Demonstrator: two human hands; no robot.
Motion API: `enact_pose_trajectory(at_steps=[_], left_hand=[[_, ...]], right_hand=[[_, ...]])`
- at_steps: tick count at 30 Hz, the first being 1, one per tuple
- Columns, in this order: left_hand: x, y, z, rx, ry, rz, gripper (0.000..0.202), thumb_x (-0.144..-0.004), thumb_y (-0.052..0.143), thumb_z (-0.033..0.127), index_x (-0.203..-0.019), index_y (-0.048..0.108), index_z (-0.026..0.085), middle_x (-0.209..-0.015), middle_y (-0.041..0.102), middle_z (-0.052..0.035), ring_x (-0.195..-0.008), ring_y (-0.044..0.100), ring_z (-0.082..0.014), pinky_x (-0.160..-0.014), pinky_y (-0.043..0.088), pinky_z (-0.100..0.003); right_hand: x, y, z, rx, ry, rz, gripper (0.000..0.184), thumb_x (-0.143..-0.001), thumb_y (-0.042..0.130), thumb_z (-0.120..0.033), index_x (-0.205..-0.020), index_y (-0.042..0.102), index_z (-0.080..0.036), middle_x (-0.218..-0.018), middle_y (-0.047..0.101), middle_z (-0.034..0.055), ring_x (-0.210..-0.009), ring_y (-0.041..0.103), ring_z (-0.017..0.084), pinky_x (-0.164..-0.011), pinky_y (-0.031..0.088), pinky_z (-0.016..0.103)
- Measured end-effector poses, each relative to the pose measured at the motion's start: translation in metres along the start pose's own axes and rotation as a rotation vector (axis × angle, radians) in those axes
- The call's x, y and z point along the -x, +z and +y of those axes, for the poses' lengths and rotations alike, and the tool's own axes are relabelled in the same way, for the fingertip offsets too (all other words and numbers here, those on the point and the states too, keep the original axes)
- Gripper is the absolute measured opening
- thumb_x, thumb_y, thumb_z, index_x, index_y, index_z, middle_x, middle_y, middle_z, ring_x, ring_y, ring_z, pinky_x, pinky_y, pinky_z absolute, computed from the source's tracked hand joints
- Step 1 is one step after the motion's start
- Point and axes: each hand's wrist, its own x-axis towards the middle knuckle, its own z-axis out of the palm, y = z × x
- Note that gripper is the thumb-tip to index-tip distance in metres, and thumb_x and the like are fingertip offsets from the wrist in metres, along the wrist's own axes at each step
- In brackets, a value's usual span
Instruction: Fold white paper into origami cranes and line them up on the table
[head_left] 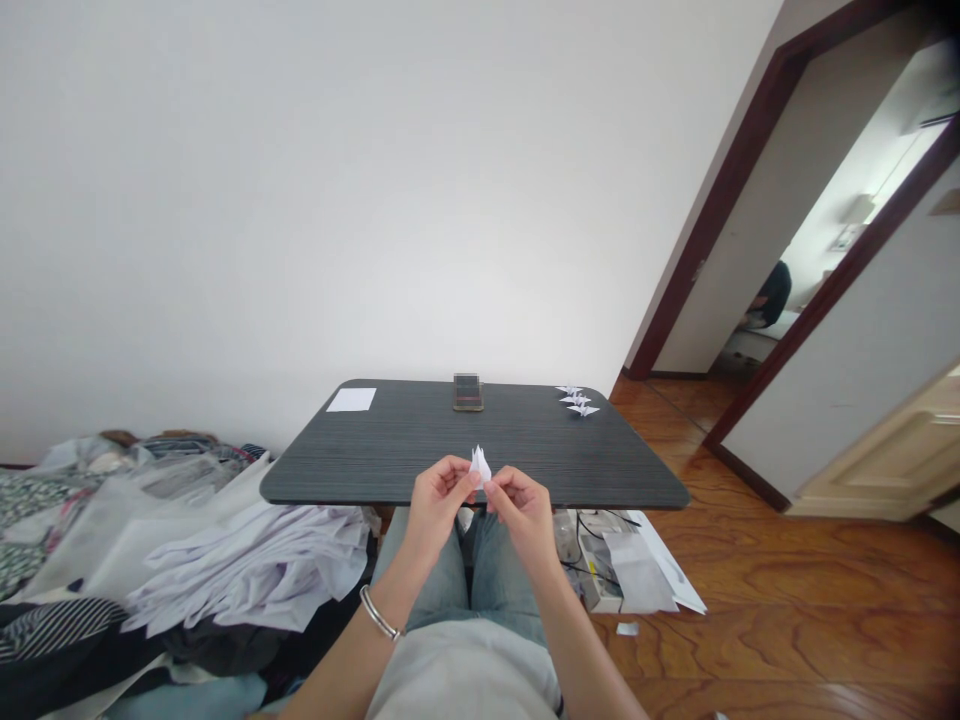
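Note:
A small piece of folded white paper (481, 463), with pointed tips standing up, is held over the near edge of the dark table (405, 440). My left hand (440, 497) pinches its left side between thumb and fingers. On its right side, my right hand (523, 503) grips the lower edge the same way. Three folded paper cranes (579, 401) stand in a row at the table's far right corner. A white paper sheet (352, 400) lies flat at the far left.
A phone (468, 392) is at the table's back middle, near the wall. Piled clothes (247, 565) fill the floor on the left. Below the table's right side are papers (645, 570) and cables. A doorway opens at right, with a person (771, 296) partly visible beyond it.

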Motion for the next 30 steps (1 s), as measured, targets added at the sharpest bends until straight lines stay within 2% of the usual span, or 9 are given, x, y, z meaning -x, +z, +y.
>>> enact_pose_trajectory(at_steps=[13, 15, 19, 23, 30], left_hand=[[0.003, 0.002, 0.005, -0.012, 0.013, -0.002, 0.022, -0.07, 0.067, 0.035, -0.069, 0.062, 0.013, -0.061, 0.055, 0.0019, -0.055, 0.047, -0.0086, -0.053, 0.039, -0.02], [0.003, 0.002, 0.007, -0.002, 0.013, -0.009, 0.022, -0.07, 0.067, 0.035, -0.068, 0.061, 0.013, -0.059, 0.055, 0.0022, -0.054, 0.046, -0.0082, -0.052, 0.038, -0.019], [0.005, 0.001, 0.01, -0.008, -0.001, -0.071, 0.021, -0.07, 0.067, 0.033, -0.066, 0.061, 0.013, -0.058, 0.054, 0.0018, -0.053, 0.045, -0.008, -0.051, 0.037, -0.019], [0.006, 0.0, 0.008, -0.051, -0.019, -0.138, 0.021, -0.071, 0.067, 0.034, -0.068, 0.062, 0.013, -0.06, 0.056, 0.0004, -0.055, 0.047, -0.0092, -0.052, 0.037, -0.02], [0.006, -0.003, 0.006, -0.155, 0.021, -0.185, 0.024, -0.074, 0.064, 0.037, -0.071, 0.062, 0.012, -0.058, 0.055, 0.0003, -0.054, 0.044, -0.0093, -0.052, 0.034, -0.021]], right_hand=[[0.0, -0.002, -0.001, -0.016, -0.02, -0.054, 0.023, -0.076, 0.062, -0.033, -0.062, 0.055, -0.017, -0.052, 0.049, -0.0039, -0.046, 0.041, 0.008, -0.044, 0.031, 0.02], [0.0, -0.003, -0.003, -0.049, -0.022, -0.028, 0.021, -0.078, 0.061, -0.033, -0.066, 0.056, -0.017, -0.053, 0.05, -0.0035, -0.046, 0.043, 0.009, -0.043, 0.032, 0.019], [-0.002, -0.007, -0.011, -0.08, -0.068, 0.066, 0.013, -0.078, 0.061, -0.032, -0.078, 0.061, -0.018, -0.059, 0.053, -0.0027, -0.049, 0.046, 0.009, -0.043, 0.034, 0.019], [-0.003, -0.01, -0.019, -0.085, -0.097, 0.025, 0.012, -0.078, 0.062, -0.03, -0.08, 0.063, -0.019, -0.064, 0.055, -0.0012, -0.051, 0.047, 0.009, -0.043, 0.034, 0.019], [-0.004, -0.011, -0.021, -0.129, -0.075, -0.03, 0.013, -0.077, 0.062, -0.031, -0.075, 0.063, -0.019, -0.065, 0.052, -0.0016, -0.049, 0.043, 0.008, -0.041, 0.032, 0.019]])
